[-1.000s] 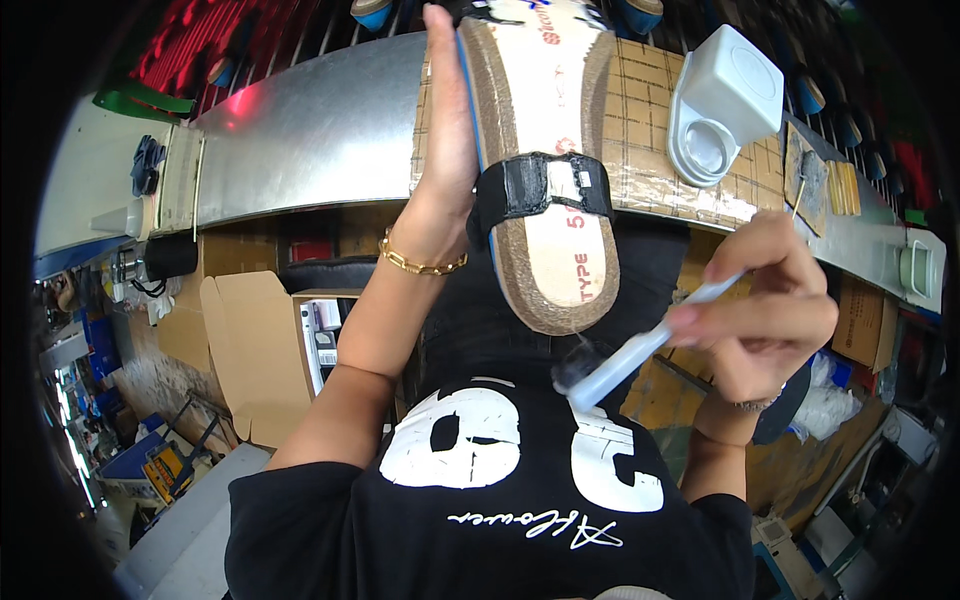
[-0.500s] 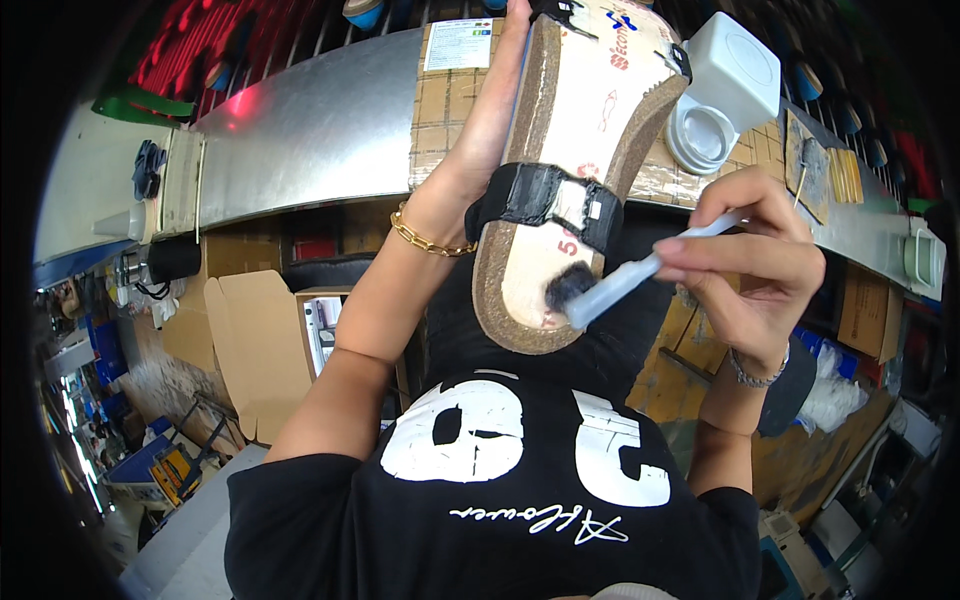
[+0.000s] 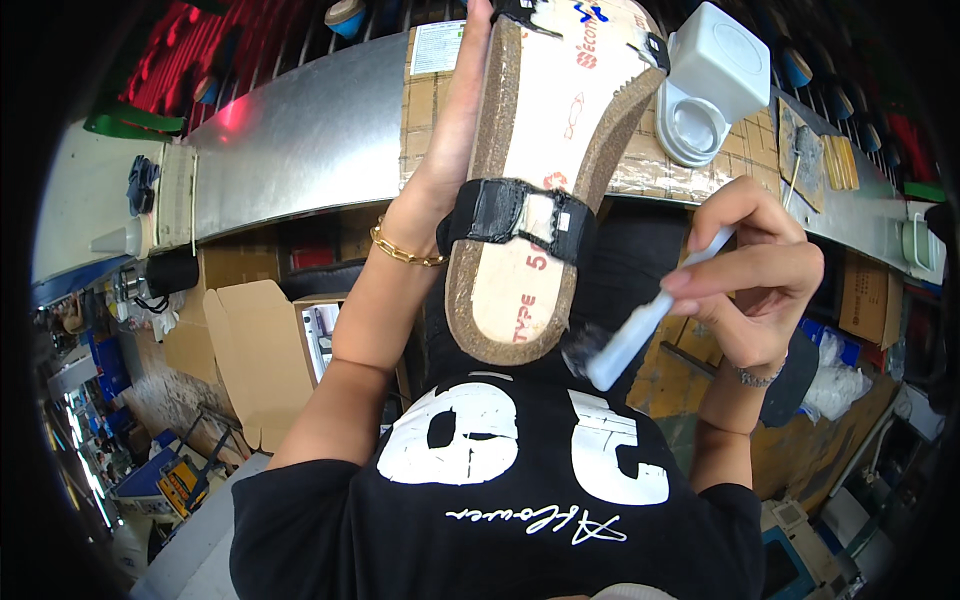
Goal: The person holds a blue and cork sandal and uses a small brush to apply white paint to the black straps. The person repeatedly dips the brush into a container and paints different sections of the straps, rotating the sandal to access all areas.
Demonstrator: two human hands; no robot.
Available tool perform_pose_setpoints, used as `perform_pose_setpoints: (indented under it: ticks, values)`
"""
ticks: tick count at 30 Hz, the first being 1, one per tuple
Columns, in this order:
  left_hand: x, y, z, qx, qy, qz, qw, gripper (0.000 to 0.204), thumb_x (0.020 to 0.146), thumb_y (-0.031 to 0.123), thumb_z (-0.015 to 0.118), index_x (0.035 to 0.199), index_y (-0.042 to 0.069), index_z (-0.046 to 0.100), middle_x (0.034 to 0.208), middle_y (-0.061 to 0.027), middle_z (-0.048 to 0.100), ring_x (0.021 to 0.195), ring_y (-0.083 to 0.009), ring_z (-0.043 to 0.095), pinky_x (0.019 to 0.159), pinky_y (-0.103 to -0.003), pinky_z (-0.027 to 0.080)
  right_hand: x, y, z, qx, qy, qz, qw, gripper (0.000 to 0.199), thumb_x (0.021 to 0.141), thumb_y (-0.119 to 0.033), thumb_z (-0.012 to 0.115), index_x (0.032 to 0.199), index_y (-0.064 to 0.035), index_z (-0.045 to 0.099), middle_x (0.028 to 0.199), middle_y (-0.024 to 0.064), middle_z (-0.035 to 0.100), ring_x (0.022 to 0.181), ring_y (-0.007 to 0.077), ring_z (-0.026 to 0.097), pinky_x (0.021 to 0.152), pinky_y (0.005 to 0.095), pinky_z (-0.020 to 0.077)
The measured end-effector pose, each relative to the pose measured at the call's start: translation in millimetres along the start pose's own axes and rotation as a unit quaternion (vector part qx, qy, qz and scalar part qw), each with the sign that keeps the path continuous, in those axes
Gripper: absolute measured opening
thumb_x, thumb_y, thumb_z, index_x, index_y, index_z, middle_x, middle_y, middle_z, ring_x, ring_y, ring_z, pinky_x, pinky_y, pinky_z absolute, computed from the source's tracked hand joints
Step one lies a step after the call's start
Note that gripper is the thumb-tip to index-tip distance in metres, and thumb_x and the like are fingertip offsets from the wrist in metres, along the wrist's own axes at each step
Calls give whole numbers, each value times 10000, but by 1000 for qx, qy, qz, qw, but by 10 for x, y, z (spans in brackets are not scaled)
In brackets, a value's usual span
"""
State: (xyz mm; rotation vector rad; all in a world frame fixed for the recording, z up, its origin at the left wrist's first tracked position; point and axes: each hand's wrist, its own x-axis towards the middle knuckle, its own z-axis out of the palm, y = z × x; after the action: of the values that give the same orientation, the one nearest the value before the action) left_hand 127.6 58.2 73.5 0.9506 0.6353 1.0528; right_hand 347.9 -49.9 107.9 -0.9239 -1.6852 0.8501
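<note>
Now the brush (image 3: 625,340) has dropped — bristles beside sandal (image 3: 545,190) heel.

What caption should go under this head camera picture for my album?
Left hand holds a cork sandal sole upright while the right hand brings a white glue brush beside its heel.

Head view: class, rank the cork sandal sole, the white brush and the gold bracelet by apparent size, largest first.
1. cork sandal sole
2. white brush
3. gold bracelet
All sit at a similar distance, so the order seems safe.
</note>
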Motion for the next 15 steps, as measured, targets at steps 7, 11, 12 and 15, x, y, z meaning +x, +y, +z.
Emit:
perform_pose_setpoints:
  ticks: [7, 11, 12, 15]
  values:
    - [5, 64, -31, 9, -7, -7, 1000, 905, 994, 741, 217, 1452, -3, 453, 1308, -170, 638, 1128, -186, 682, 960, -318, 569, 55, -221, 61, -39, -21, -28, 999, 162, 646, -132, 802, 801, -167, 834, 752, -4, 630, 637, 90, 525, 595, 273, 322]
    - [-70, 69, 61, -3, -32, -4, 999, 916, 990, 747, 200, 1460, 3, 451, 1306, -163, 641, 1123, -179, 680, 960, -311, 565, 743, 69, 29, -226, 112, -74, 965, 127, 795, -52, 779, 919, -58, 807, 751, 39, 642, 679, 146, 577, 599, 262, 412]
    - [-74, 67, 49, -12, -15, -35, 999, 911, 991, 745, 191, 1447, 7, 466, 1293, -158, 647, 1106, -170, 684, 937, -307, 574, 863, 150, 58, -250, 171, -73, 950, 132, 788, -53, 782, 914, -77, 812, 777, 42, 650, 696, 149, 578, 611, 268, 412]
    - [-101, 65, -175, -38, -9, -64, 997, 880, 1000, 730, 186, 1391, 19, 526, 1225, -126, 671, 1032, -136, 696, 805, -269, 607, 870, 305, 273, -301, 209, -154, 918, 155, 763, -46, 788, 891, -127, 822, 823, 35, 648, 740, 152, 579, 652, 278, 409]
